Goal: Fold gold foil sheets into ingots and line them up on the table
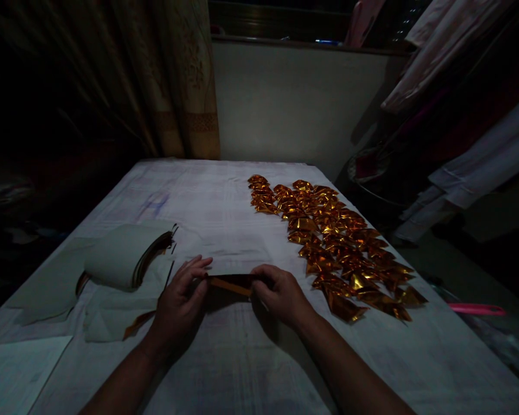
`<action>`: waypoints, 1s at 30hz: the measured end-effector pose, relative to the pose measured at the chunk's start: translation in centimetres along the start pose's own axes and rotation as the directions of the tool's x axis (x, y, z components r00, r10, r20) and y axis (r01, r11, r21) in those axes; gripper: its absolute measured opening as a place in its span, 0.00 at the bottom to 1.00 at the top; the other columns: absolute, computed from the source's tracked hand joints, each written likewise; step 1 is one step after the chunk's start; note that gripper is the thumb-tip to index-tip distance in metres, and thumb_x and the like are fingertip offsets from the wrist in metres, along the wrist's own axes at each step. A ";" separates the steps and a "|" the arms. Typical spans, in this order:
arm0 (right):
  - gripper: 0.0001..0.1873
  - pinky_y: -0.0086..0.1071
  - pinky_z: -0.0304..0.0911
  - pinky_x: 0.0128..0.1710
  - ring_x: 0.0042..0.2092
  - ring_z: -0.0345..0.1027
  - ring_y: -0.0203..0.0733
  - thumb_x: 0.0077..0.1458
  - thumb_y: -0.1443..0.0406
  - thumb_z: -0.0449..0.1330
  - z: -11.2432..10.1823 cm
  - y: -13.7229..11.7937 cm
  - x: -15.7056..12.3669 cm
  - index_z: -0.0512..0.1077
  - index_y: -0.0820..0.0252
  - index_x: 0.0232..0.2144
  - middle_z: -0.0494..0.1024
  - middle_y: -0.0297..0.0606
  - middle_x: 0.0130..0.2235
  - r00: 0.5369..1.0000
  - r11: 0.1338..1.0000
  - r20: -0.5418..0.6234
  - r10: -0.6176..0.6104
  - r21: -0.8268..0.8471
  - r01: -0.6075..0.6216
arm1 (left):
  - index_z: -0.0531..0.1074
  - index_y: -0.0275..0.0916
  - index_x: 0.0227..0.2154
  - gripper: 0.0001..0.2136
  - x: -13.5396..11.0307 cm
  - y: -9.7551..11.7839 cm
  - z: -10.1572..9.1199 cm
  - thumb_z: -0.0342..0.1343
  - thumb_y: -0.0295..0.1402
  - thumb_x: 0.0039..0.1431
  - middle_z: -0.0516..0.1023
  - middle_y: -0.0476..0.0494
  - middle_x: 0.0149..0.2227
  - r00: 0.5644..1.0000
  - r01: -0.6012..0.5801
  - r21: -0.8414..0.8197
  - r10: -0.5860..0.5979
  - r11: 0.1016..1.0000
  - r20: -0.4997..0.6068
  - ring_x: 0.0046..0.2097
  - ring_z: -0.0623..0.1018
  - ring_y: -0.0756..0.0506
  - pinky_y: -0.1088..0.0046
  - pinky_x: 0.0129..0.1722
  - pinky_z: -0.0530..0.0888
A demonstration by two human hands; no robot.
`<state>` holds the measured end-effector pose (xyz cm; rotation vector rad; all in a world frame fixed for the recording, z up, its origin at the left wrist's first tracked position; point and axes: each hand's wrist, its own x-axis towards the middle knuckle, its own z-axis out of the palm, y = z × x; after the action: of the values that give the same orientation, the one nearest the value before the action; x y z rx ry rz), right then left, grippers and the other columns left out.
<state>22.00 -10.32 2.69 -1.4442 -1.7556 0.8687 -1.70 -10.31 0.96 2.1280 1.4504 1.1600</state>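
Gold foil strip (231, 283) is being held level between both hands, low over the near middle of the desk (225, 190), which is carrying a pale cloth. The left hand (179, 305) is closing its grip on the strip's left end, fingertips pinched together. The right hand (281, 295) is gripping the right end likewise, fingers curled over it. Folded foil pieces (341, 248) are lying in a long band to the right, the nearest ones just beside the right hand and apart from it. A curled stack of sheets (121, 256) is sitting to the left, near the left hand, and a loose foil sliver (138, 324) is lying beside the left wrist. A curtain (185, 80) is hanging beyond the desk; clothes (458, 115) are hanging at the right.
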 end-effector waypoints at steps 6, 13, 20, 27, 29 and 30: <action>0.14 0.31 0.70 0.39 0.38 0.76 0.39 0.53 0.69 0.58 -0.6 -0.5 -0.4 0.77 0.57 0.42 0.83 0.34 0.38 0.976 0.991 0.211 -0.049 0.132 0.021 | 0.73 0.43 0.37 0.12 0.2 1.5 -0.5 0.51 0.44 0.66 0.83 0.43 0.39 0.983 0.170 -0.161 -0.178 0.972 -0.036 0.45 0.82 0.41 0.59 0.46 0.80; 0.20 0.40 0.71 0.49 0.49 0.75 0.44 0.57 0.61 0.60 -1.4 -1.2 -0.4 0.74 0.56 0.51 0.79 0.43 0.50 0.981 0.971 0.117 -0.153 0.203 0.127 | 0.74 0.43 0.44 0.13 0.7 2.2 -1.2 0.54 0.45 0.64 0.82 0.46 0.38 0.985 0.170 -0.155 -0.165 0.973 0.046 0.39 0.82 0.44 0.69 0.36 0.80; 0.15 0.32 0.70 0.38 0.43 0.75 0.40 0.59 0.60 0.59 -1.6 -2.8 -0.8 0.75 0.55 0.47 0.82 0.39 0.44 0.981 0.962 0.020 -0.194 0.200 0.186 | 0.61 0.47 0.62 0.19 1.0 4.2 -1.8 0.49 0.38 0.71 0.82 0.48 0.37 0.940 -0.329 0.140 0.310 0.934 0.143 0.39 0.80 0.45 0.65 0.44 0.76; 0.10 0.29 0.69 0.35 0.37 0.74 0.37 0.59 0.62 0.61 -1.2 -3.6 -1.0 0.77 0.56 0.42 0.81 0.36 0.38 0.963 0.949 -0.001 -0.270 0.168 0.266 | 0.46 0.45 0.70 0.28 0.9 4.3 -1.3 0.48 0.35 0.72 0.81 0.48 0.37 0.894 -0.438 0.169 0.409 0.883 0.182 0.39 0.80 0.45 0.60 0.51 0.73; 0.10 0.31 0.69 0.38 0.37 0.75 0.37 0.60 0.64 0.60 -1.0 -3.6 -0.9 0.77 0.56 0.42 0.82 0.36 0.37 0.954 0.940 0.003 -0.301 0.169 0.296 | 0.44 0.46 0.71 0.29 0.8 4.2 -1.2 0.48 0.33 0.72 0.82 0.48 0.38 0.881 -0.466 0.184 0.434 0.865 0.188 0.39 0.80 0.45 0.60 0.52 0.73; 0.09 0.31 0.69 0.39 0.37 0.75 0.37 0.60 0.65 0.59 -0.9 -3.6 -0.9 0.78 0.56 0.42 0.82 0.36 0.37 0.949 0.936 0.013 -0.316 0.171 0.309 | 0.44 0.46 0.71 0.29 0.8 4.2 -1.1 0.48 0.32 0.72 0.82 0.49 0.38 0.874 -0.480 0.188 0.448 0.857 0.189 0.39 0.80 0.46 0.60 0.53 0.72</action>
<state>21.05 -11.75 6.06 -1.0098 -1.8309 0.8553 0.18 -11.65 4.71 2.7699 1.0769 0.9963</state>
